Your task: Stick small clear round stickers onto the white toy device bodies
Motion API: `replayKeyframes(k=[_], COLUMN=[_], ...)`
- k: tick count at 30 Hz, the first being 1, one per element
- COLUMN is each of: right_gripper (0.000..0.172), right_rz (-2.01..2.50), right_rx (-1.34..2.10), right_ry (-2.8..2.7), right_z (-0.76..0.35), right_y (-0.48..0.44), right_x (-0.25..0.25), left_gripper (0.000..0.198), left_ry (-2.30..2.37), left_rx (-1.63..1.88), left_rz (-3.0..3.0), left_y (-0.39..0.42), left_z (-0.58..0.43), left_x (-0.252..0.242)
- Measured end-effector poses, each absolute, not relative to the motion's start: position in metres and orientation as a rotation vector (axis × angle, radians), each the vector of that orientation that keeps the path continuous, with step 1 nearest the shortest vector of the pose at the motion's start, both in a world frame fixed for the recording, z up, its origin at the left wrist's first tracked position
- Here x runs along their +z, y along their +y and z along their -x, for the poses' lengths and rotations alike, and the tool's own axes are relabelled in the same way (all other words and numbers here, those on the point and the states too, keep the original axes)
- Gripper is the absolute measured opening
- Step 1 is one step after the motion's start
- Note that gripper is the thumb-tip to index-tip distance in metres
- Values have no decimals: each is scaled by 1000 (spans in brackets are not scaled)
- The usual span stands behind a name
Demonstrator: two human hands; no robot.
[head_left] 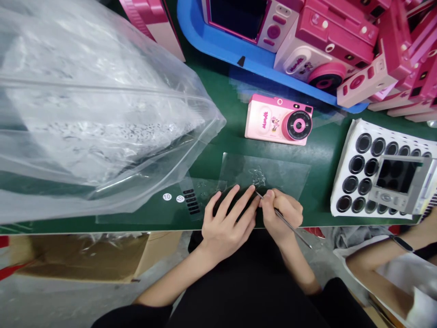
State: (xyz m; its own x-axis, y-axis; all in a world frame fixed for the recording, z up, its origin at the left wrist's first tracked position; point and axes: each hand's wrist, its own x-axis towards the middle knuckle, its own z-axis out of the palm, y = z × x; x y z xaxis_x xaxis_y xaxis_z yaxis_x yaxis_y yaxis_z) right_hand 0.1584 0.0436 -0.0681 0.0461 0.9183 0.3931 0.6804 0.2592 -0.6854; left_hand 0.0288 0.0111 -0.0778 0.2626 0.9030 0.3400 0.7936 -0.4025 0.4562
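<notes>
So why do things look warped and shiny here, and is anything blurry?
In the head view, the plastic bag throws white glare along its folds. The pink toy cameras look skewed near the corner, and the left hand and right hand show no obvious blur.

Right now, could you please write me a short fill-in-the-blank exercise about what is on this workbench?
The left hand rests flat on a ____ film sheet. The right hand holds a thin ____ tool. The pink camera on the green mat shows ____ on its front. The large plastic bag lies to the ____ of that camera.

Missing words: clear; metal; Minnie Mouse; left.
</notes>
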Motion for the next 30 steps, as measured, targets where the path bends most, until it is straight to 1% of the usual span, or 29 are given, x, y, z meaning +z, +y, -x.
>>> replayKeyframes(k=[25,30], right_gripper=[43,42], right_rz=[1450,1492], right_rx=[421,379], right_ry=[-1694,-1682], right_z=[-160,-161], right_y=[41,39], right_x=[-70,-71], left_gripper=[22,22], left_ry=[1592,1595], left_rx=[872,877], left_rz=[-2315,-2313], left_y=[11,11], left_z=[-28,-28], left_x=[-78,-79])
